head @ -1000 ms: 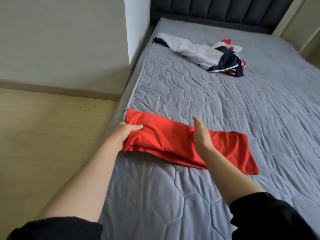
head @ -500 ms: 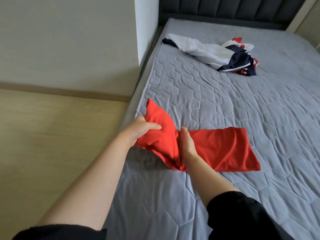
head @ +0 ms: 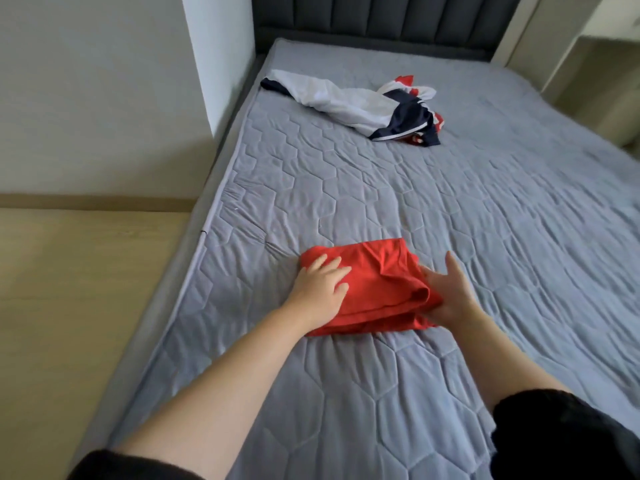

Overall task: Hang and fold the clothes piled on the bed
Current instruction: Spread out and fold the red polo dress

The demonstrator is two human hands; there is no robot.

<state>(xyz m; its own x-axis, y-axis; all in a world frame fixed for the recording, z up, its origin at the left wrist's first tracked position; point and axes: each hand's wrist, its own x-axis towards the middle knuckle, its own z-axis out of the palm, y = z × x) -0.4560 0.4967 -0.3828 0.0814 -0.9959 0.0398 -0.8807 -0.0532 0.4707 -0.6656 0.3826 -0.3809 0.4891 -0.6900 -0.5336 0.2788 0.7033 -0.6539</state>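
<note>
A red garment [head: 379, 278] lies folded into a thick, roughly square bundle on the grey quilted mattress [head: 398, 393], near its left edge. My left hand [head: 320, 289] rests flat on top of the bundle's left part, fingers spread. At the bundle's right side is my right hand [head: 450, 296], palm against the folded edge, with its fingertips hidden under the red cloth. A crumpled pile of white, navy and red clothes [head: 363, 107] lies farther up the bed.
A dark padded headboard [head: 381, 19] stands at the far end. A white wall corner [head: 214, 64] juts in beside the bed's left edge. Light wooden floor [head: 69, 323] runs along the left. Pale furniture [head: 588, 81] stands at the far right.
The long red strip has been folded over from left to right into a compact bundle. My left hand let go of the end and now lies flat on top; my right hand moved to the right edge.
</note>
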